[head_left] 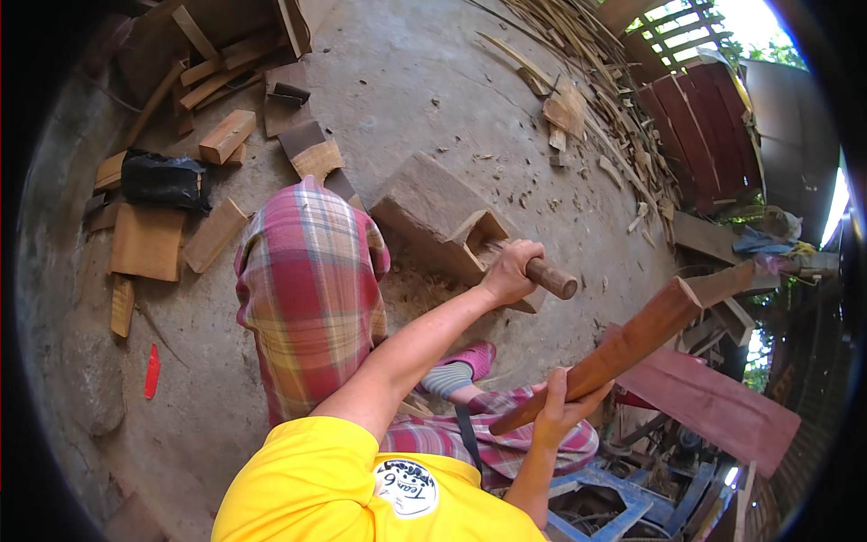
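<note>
My left hand (511, 273) is closed round the thick round wooden handle (551, 278) of a chisel. The chisel's other end points into a squared hollow (476, 242) cut in the end of a large wooden block (432, 203); its tip is hidden there. In my right hand (567, 411) I hold a long reddish-brown wooden club (623, 352) by its thinner end. Its thick end is raised to the right, apart from the chisel handle. My bent knee, under a plaid cloth (312, 280), is beside the block's left side.
Cut wooden blocks (228, 135) and a black-wrapped bundle (163, 181) lie on the concrete floor at left. Wood strips (632, 144) are piled at far right. A reddish board (709, 402) and a blue metal frame (605, 501) stand near my right arm. Wood chips scatter the floor.
</note>
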A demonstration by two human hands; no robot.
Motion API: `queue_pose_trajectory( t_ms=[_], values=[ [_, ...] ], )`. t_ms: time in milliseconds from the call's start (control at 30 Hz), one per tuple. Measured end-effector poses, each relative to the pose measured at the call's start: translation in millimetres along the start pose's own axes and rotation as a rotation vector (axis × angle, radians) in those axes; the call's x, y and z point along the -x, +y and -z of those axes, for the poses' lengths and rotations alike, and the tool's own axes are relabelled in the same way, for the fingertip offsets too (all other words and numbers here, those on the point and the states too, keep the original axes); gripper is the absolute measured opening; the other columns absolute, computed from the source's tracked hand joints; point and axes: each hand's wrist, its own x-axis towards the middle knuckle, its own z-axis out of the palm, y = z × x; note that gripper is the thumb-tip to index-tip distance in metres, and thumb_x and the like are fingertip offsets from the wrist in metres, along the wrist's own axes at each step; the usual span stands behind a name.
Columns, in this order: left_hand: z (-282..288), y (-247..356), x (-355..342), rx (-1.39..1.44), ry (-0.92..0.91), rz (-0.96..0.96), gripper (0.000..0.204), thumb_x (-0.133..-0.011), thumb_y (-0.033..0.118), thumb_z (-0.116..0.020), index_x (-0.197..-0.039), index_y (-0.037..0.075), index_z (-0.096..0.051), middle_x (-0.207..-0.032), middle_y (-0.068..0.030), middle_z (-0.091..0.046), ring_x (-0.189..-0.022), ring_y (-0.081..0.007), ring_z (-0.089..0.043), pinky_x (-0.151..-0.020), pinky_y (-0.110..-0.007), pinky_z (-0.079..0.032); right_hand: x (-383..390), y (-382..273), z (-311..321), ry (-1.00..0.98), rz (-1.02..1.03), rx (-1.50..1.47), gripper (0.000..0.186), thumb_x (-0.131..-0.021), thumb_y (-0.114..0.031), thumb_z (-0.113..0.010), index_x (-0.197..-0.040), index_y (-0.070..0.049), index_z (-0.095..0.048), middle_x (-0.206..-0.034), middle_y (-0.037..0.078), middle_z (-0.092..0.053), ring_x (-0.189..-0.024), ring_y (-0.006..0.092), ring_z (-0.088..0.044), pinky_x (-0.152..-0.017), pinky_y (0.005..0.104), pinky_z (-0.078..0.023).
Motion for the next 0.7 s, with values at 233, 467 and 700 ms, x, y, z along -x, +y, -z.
queue_pose_trajectory(
  t_ms=[233, 467, 700],
  values=[
    [5, 5, -17, 0.223, 0.233, 0.283, 0.022, -0.069, 0.000, -0.071, -0.083, 0.005, -0.055, -0.073, -0.0119, -0.055, -0.068, -0.0193, -0.055, -0.065, -0.031, -0.046, 6, 29, -11, -0.274, -0.267, 0.170, 0.068, -0.085, -0.015, -0.075, -0.136, 0.000, -0.034, -0.095, 0.010, -0.054, -0.066, 0.0144, -0.058, -0.054, 0.0286, -0.048],
    [-13, 12, -3, 0.159, 0.176, 0.046, 0.025, -0.068, -0.003, -0.066, -0.088, 0.004, -0.052, -0.082, -0.0160, -0.055, -0.078, -0.0348, -0.057, -0.069, -0.036, -0.047, 13, 13, 17, -0.017, -0.117, 0.074, 0.073, -0.088, -0.009, -0.068, -0.143, -0.003, -0.019, -0.096, 0.011, -0.054, -0.066, 0.0160, -0.058, -0.058, 0.0290, -0.053],
    [-13, -5, 3, 0.056, 0.007, 0.009, 0.025, -0.066, 0.000, -0.065, -0.087, 0.006, -0.051, -0.081, -0.0159, -0.055, -0.082, -0.0376, -0.055, -0.071, -0.043, -0.044, 0, 27, 3, -0.258, 0.072, 0.529, 0.083, -0.088, -0.013, -0.070, -0.147, 0.000, -0.015, -0.110, 0.016, -0.053, -0.066, 0.0185, -0.060, -0.059, 0.0297, -0.052]
  ],
)
